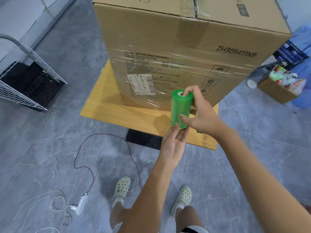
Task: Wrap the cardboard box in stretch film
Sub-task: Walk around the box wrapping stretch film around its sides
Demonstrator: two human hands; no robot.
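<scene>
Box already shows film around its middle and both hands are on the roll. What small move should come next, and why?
Probably carry the green stretch film roll around the large cardboard box: the right hand grips its top, the left hand supports its base, and the upper box looks bare.

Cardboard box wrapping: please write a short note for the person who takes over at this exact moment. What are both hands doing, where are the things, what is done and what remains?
Right hand: holds the green film roll upright, one finger in the top of the core.
Left hand: open, palm up, fingertips touching the bottom of the roll.
Cardboard box: stands on a low wooden platform, in front of the person.
Done: clear film already covers the middle and lower part of the front face.
Left: the upper band of the front face looks bare; the other sides cannot be judged from here. Continue wrapping upward.
</scene>
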